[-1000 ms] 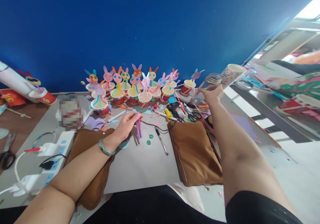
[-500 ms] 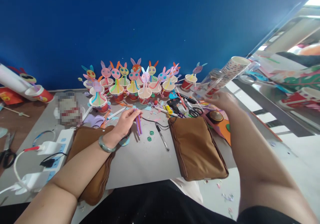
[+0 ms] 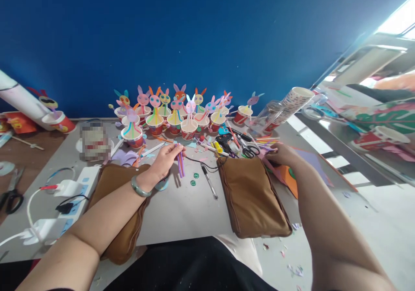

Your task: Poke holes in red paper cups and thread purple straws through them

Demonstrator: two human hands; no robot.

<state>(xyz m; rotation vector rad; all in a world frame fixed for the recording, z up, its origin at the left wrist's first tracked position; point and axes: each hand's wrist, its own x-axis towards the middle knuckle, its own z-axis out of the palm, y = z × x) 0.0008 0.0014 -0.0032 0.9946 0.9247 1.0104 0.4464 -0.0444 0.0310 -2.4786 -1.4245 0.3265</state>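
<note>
Above the grey tabletop (image 3: 188, 215), in the head view, purple strips (image 3: 182, 167) were held pinched between thumb and fingers of the nearly closed left hand (image 3: 166, 159), just left of the green discs (image 3: 193, 182). The right hand (image 3: 284, 156) was lowered beside the orange paper (image 3: 287, 180), partly curled; whether anything was gripped could not be told. Ideally, the strips were to be pinched lightly, uncreased, and the nearby scissors (image 3: 250, 151) avoided.
</note>
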